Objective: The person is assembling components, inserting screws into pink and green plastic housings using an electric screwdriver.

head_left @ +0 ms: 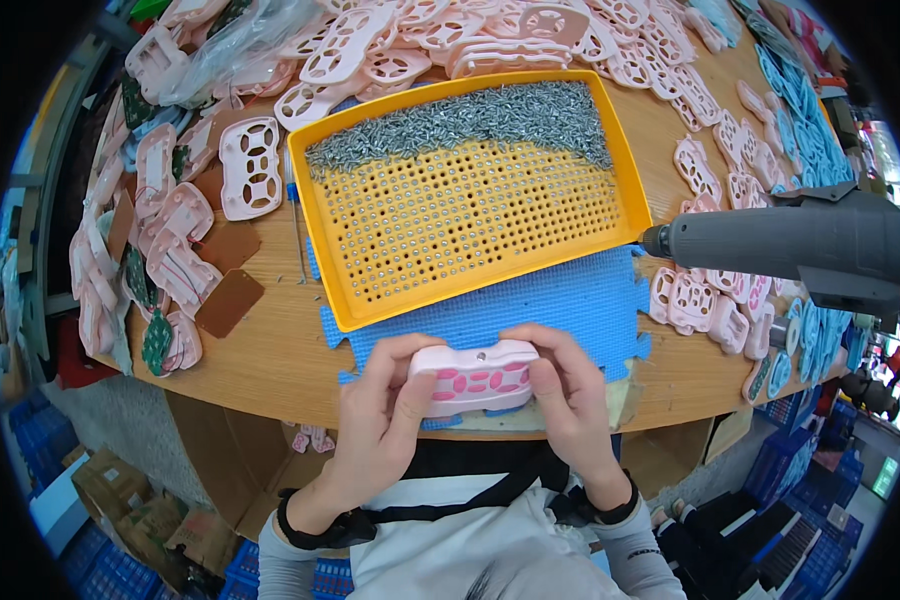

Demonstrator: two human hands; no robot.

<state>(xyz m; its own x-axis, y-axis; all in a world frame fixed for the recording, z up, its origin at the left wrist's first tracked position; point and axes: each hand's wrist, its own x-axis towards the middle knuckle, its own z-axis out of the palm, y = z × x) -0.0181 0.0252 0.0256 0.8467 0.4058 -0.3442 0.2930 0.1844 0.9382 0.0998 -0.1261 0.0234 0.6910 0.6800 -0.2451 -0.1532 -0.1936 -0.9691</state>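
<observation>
Between both hands, above the near edge of the table, is a light pink plastic casing (478, 402) with darker pink button shapes along its face. A small silvery round spot, perhaps a screw, shows in the middle of its top edge. My left hand (382, 408) grips its left end with thumb in front and fingers behind. The right end is held the same way by my right hand (574, 402). Beneath and beyond lies a blue foam mat (560, 300). A yellow tray (470, 285) rests on it, with a holed plate inside and a heap of small screws (460, 120) along its far side.
A grey power screwdriver (750, 240) juts in from the right, its tip by the tray's corner. Pink plastic shells (250, 168) pile up left, behind and right. Light blue parts (818, 110) lie at the far right. Brown flat pieces (230, 303) sit left of the mat.
</observation>
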